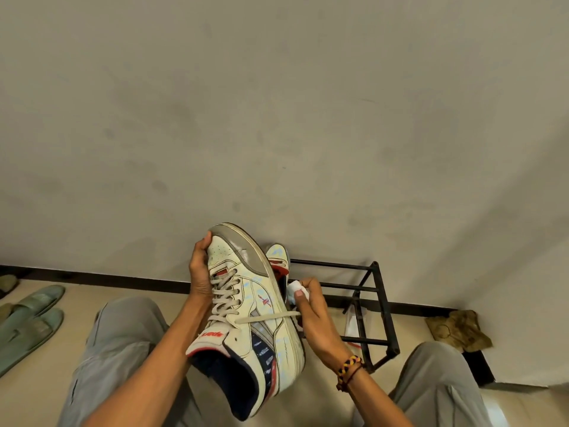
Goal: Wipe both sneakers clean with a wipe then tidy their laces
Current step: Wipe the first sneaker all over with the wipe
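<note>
Sneaker (pixel 246 306) gripped by left hand (pixel 200 272) at toe; right hand (pixel 311 312) pinches wipe (pixel 294 288), apparently against sole.

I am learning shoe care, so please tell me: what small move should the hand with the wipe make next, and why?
Probably draw the wipe along the sole edge of the held sneaker. The right hand pinches it right beside that edge, which looks grimy, while the left hand grips the toe end and steadies the shoe.
</note>
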